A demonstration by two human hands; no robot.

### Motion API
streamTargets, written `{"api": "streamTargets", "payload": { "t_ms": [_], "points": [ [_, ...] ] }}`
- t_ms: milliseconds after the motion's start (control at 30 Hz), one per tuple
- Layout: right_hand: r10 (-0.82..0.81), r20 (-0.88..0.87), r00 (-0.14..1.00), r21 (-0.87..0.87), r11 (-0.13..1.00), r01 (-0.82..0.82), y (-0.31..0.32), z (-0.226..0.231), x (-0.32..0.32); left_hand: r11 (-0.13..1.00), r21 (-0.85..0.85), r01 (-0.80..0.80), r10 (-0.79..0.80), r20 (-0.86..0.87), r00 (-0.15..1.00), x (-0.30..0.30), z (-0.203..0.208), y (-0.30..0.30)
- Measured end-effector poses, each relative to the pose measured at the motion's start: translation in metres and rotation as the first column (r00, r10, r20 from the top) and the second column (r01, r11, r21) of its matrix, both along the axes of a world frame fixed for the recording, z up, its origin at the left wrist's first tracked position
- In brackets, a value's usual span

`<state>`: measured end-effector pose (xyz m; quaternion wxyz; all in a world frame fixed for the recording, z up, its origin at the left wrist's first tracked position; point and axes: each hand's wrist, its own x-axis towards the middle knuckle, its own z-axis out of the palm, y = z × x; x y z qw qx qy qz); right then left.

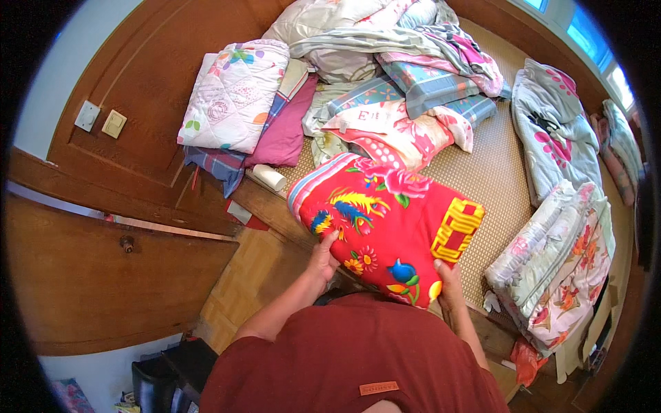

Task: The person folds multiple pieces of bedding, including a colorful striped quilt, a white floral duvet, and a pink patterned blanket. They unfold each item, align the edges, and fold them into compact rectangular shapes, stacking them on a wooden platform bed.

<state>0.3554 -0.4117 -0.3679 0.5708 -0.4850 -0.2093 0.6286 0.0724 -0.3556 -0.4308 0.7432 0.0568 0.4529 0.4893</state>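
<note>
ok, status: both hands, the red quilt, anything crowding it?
Left hand and right hand grip the near edge of the folded red floral quilt. Quilt lies on the woven bed mat. Pink floral bedding crowds its far side.

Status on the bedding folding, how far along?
Done: two folded floral quilts stacked at the right edge of the bed mat. In hand: left hand and right hand grip the folded red floral quilt. Left: the loose heap of bedding at the headboard looks unfolded.
</note>
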Motion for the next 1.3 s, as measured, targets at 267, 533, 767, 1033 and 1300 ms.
{"api": "streamTargets", "payload": {
  "t_ms": [267,533,767,1033,1300],
  "points": [
    [-0.155,0.144,0.977,0.374,0.923,0.091,0.021,0.091,0.030,0.851,0.524,-0.027,-0.054,0.139,0.989,0.036,0.128,0.063],
    [-0.372,0.597,0.710,0.567,0.822,-0.046,0.050,0.121,0.017,0.858,0.398,0.325,-0.263,-0.205,0.943,0.063,0.138,0.163],
    [-0.187,0.979,-0.080,0.119,0.844,-0.523,0.076,-0.022,-0.019,0.903,0.247,0.352,-0.394,0.149,0.907,0.049,0.055,0.080],
    [-0.160,0.933,-0.322,-0.146,0.649,-0.746,0.062,-0.058,-0.080,0.946,0.006,0.325,-0.320,-0.160,0.934,-0.025,-0.030,0.043],
    [0.257,0.153,0.954,-0.107,0.964,-0.242,0.044,-0.099,-0.054,0.954,0.085,0.288,-0.194,-0.558,0.807,-0.069,-0.035,0.037]
  ]
}}
